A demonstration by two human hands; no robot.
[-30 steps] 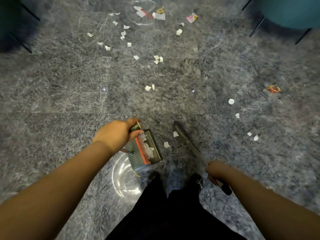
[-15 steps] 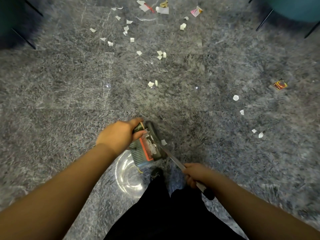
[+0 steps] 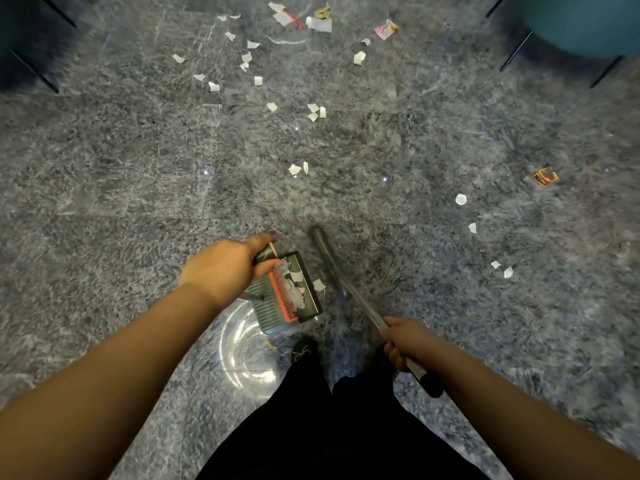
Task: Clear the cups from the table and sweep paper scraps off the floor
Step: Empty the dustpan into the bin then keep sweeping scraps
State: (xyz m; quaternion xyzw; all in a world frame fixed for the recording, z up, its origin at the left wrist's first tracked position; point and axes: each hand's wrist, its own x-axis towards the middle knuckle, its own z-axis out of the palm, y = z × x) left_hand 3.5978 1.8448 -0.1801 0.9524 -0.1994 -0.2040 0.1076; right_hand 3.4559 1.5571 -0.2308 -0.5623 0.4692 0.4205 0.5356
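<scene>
My left hand [image 3: 227, 268] grips the handle of a dark dustpan [image 3: 310, 299] with an orange comb edge; several white paper scraps lie inside it. My right hand [image 3: 403, 339] grips the metal handle of a broom [image 3: 349, 289], whose dark head sits on the floor just right of the dustpan. One white scrap [image 3: 318, 285] lies between the pan and the broom. More paper scraps [image 3: 298, 169] are scattered over the grey marbled floor ahead, thickest at the far top [image 3: 249, 58], with a few to the right [image 3: 472, 227].
Coloured wrappers lie at the top [image 3: 385, 29] and far right [image 3: 545, 176]. Teal chairs with thin black legs stand at the top right [image 3: 581, 26] and top left [image 3: 31, 32]. My black trousers and shoes [image 3: 304, 351] are below the dustpan.
The broom head has swung away from the dustpan mouth to the right, leaving one scrap beside the pan. My right hand moved right. The left hand and dustpan stayed put.
</scene>
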